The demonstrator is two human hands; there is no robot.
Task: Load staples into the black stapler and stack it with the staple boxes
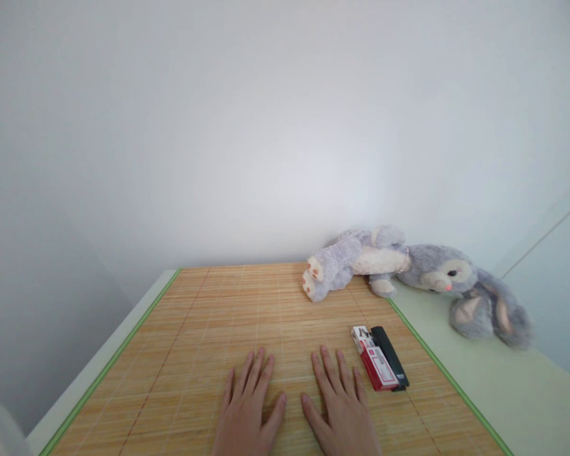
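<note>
Fingers point(253, 373) of the left hand point(246, 418) moderately spread, holding nothing; those of the right hand point(344, 418) likewise, just left of the red-and-white box point(380, 368), which serves as landmark.

Containers: the box lies flat on a bamboo mat point(237, 310). Up against its far end, a smaller white box point(361, 335) with red areas and a dark printed figure. Contents of both hidden from view. Close along the landmark's right side, a black stapler point(390, 356), lying lengthwise.

Pose: both hands palm down on the mat, backs up, fingertips pointing away from the wearer, thumbs angled inward toward each other with a gap between. Left hand farther from the landmark, right hand near it, apart.

Markings: white label panel on the landmark, red border, small print too fine to read. Pale marks near the stapler's near end, also illegible.

Surroundings: beyond the landmark, a grey plush rabbit point(384, 259) lies stretched out, feet on the mat, head and ears to the right over the pale green table point(517, 386). Pale wall point(266, 126) behind.
</note>
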